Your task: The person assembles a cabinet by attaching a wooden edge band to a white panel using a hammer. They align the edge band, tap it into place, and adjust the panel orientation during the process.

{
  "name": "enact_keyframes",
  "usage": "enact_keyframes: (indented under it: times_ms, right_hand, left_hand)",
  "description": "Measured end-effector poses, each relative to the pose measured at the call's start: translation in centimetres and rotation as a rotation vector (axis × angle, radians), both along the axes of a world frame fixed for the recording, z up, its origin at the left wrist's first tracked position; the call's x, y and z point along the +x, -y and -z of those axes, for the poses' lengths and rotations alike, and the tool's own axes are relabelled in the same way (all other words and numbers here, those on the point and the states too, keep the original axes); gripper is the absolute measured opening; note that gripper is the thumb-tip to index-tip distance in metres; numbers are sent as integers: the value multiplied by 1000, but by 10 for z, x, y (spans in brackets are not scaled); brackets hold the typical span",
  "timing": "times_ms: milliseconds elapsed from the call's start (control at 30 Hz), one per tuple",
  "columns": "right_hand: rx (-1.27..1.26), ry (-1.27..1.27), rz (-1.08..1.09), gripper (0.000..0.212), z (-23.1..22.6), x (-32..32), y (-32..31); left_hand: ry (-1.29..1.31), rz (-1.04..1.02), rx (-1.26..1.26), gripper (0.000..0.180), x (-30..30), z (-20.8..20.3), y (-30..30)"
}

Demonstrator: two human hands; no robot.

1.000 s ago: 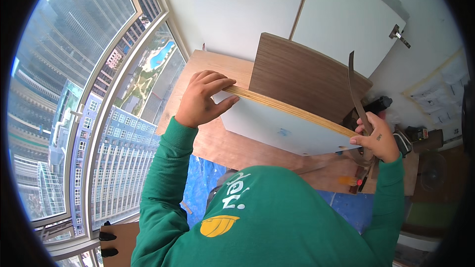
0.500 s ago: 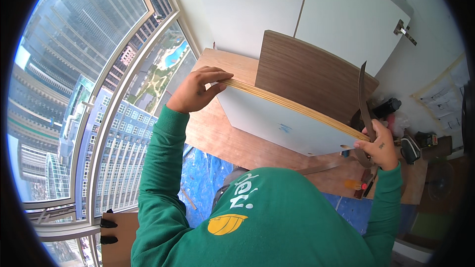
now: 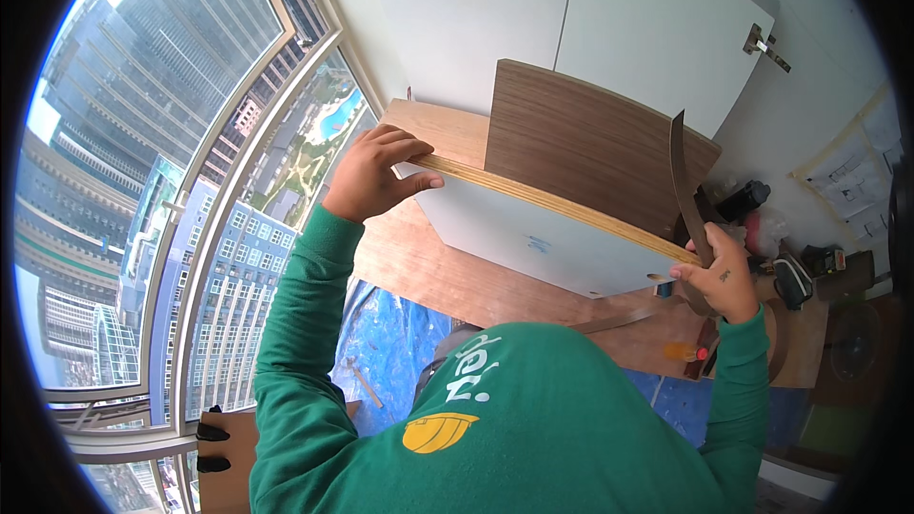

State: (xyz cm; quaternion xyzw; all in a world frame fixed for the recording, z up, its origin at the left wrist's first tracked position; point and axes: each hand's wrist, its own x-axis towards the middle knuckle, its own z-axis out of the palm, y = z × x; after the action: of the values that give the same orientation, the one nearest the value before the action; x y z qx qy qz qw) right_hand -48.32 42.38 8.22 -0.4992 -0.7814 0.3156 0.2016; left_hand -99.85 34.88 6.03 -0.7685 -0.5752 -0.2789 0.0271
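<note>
A plywood board (image 3: 533,238) with a white near face and a bare layered top edge stands on its long side, slanting down toward the right. My left hand (image 3: 376,176) grips its upper left corner, fingers over the top edge and thumb against the white face. At the other end, my right hand (image 3: 719,276) holds a thin brown edge-banding strip (image 3: 680,157) by the board's upper right corner. The strip's free end curves upward above that hand; its lower part is partly hidden behind it. A round hole shows in the white face near my right thumb.
A wood-grain panel (image 3: 590,133) stands behind the board on a plywood work surface (image 3: 457,290). White cabinet doors (image 3: 657,29) rise beyond. An orange bottle (image 3: 681,352), a dark bottle (image 3: 747,198) and tools lie right. Windows (image 3: 190,228) line the left; blue sheeting (image 3: 390,333) covers the floor.
My left thumb has spread away from the fingers, down onto the white face. My right hand and the strip have shifted slightly left in view, along with the whole scene.
</note>
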Motion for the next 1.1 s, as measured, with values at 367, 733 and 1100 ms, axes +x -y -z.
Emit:
enact_keyframes:
  times_ms: [367,733,1100]
  right_hand:
    - [-9,-14,49,44,2,-4,2]
    - [59,-38,48,42,8,-2,2]
    - [61,-49,39,42,10,-2,0]
  left_hand:
    - [270,-172,141,68,21,43,-17]
    - [178,-51,168,53,9,45,-15]
    - [251,-163,165,67,27,45,-10]
